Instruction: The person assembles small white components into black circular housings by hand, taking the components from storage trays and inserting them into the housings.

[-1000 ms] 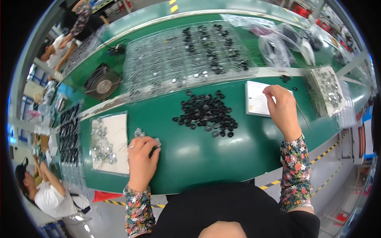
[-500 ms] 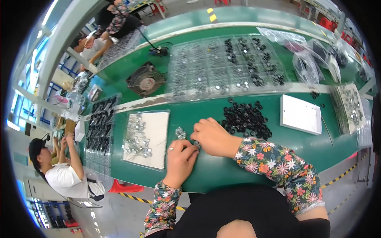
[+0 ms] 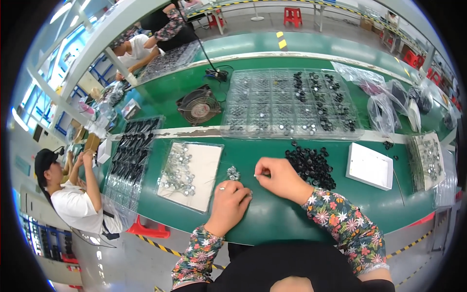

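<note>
My left hand (image 3: 228,204), with a ring on one finger, is closed at the near side of the table. A small shiny metal part (image 3: 250,193) peeks out at its fingertips. My right hand (image 3: 279,179) is pinched just to the right, apart from the left; a tiny pale thing shows at its fingertips, too small to name. Beyond the left hand lies a small heap of silver metal parts (image 3: 233,172). A pile of black ring-like parts (image 3: 311,165) spreads beyond and right of my right hand. To the left, silver parts with thin wires (image 3: 177,168) lie on a pale board (image 3: 203,168).
A clear compartment tray (image 3: 253,104) with black and silver parts spans the back. Left of it stands a fan (image 3: 199,105). A white open box (image 3: 369,166) and another parts-covered board (image 3: 428,160) are at right. A co-worker (image 3: 73,194) sits at left beside black parts (image 3: 130,155).
My hands have moved apart: the right has drawn away from the left, its fingers now pinched. The whole view has shifted, with the table sitting lower and further right.
</note>
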Demonstrator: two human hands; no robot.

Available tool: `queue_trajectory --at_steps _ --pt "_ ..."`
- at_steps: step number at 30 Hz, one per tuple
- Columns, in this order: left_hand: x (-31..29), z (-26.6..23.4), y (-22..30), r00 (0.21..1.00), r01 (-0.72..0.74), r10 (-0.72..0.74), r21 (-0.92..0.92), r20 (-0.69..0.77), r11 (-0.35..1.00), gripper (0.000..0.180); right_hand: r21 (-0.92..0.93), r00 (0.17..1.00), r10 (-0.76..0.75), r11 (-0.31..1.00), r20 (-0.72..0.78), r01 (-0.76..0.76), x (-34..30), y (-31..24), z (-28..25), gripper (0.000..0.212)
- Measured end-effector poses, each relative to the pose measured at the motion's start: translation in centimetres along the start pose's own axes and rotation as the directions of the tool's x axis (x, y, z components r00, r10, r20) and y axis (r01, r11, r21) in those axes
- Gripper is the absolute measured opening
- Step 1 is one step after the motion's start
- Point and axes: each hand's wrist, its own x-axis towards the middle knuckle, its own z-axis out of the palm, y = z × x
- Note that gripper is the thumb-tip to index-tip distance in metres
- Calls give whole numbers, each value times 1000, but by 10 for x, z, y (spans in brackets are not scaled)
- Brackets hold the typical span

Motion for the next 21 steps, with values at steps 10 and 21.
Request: queue_trajectory --at_steps 10,21 --pt "59 -32 62 982 -162 159 -23 -101 986 29 315 956 285 916 -69 -250 -36 -21 -57 6" --pt "73 14 66 995 -102 97 -248 -34 963 26 394 955 278 893 -102 -218 -59 -15 -65 10"
